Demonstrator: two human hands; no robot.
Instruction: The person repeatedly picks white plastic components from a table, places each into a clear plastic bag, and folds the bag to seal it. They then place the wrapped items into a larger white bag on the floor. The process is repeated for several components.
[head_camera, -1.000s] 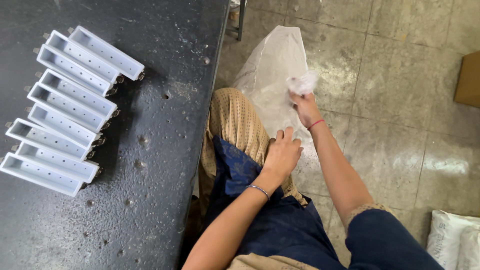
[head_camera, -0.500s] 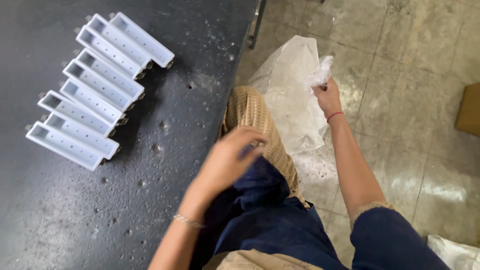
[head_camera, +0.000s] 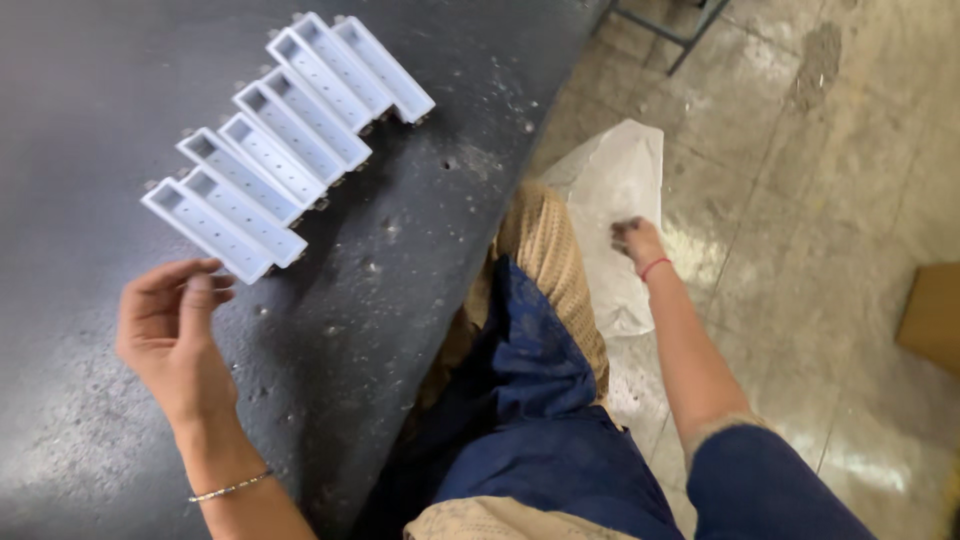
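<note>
Left hand (head_camera: 175, 335) now over table by empty white trays (head_camera: 285, 140) — loosely open, right hand (head_camera: 635, 240) in plastic bag (head_camera: 615, 190) — grip unclear

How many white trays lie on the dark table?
7 white trays lie side by side in a slanted row on the table; the nearest one is just beyond the left hand.

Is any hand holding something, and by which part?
The left hand holds nothing, fingers curled near a white tray. The right hand is at the plastic bag; grip unclear.
</note>
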